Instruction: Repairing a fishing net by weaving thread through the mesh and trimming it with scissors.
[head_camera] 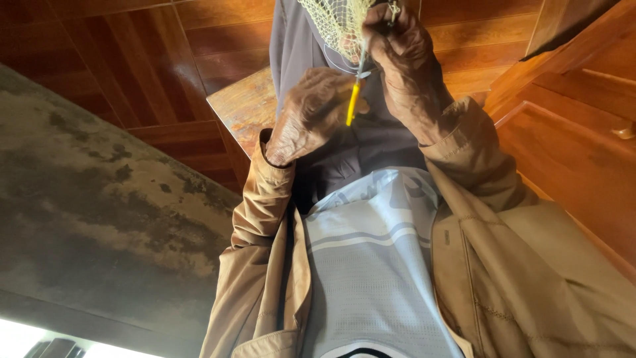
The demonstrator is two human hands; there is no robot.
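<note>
I look down my own chest, a tan jacket over a pale grey shirt [371, 265]. My left hand [310, 114] is closed around the lower end of a thin yellow tool [353, 105]. The tool's grey upper part runs up into my right hand [397, 63]. My right hand is clenched just above and to the right, gripping the edge of a pale yellow mesh net [338, 23]. The net hangs from the top of the view between the two hands. Both hands are held close together over my grey trousers [298, 46].
A glossy reddish wooden floor [146, 59] fills the upper left. A stained grey concrete surface [86, 205] lies at the left. A wooden seat edge [242, 109] shows beneath my left hand, and wooden panelling with a moulded frame [570, 113] stands at the right.
</note>
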